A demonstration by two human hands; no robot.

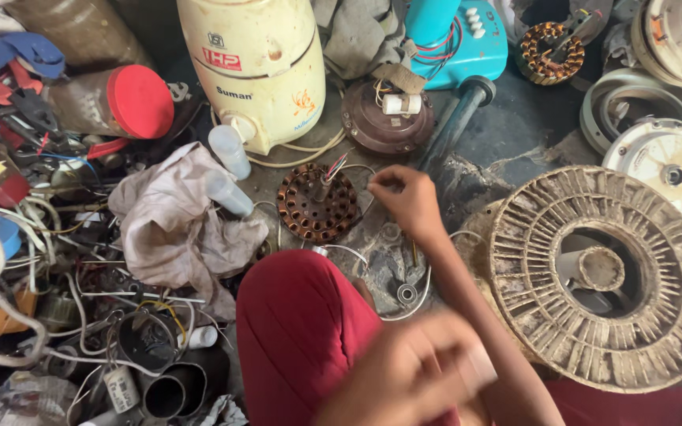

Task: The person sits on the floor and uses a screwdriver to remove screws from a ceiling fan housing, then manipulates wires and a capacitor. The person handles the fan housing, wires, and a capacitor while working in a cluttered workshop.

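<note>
My right hand (408, 201) reaches forward over the cluttered floor, its fingertips pinched on a thin pale wire (359, 167) that runs from a small round stator with copper windings (317, 205). The stator lies flat just left of the hand, with coloured leads sticking up from its middle. My left hand (404, 371) is close to the camera at the bottom and badly blurred. Something pale shows at its fingertips, but I cannot make out what. My red-clad knee (301, 331) is between the two hands.
A large dusty round rotor core (657, 331) lies at the right. Behind are a cream mixer body (258, 63), a brown motor cover (384, 126) and a teal appliance base (455, 39). A crumpled cloth (171, 217), tangled wires and tools (33, 197) fill the left.
</note>
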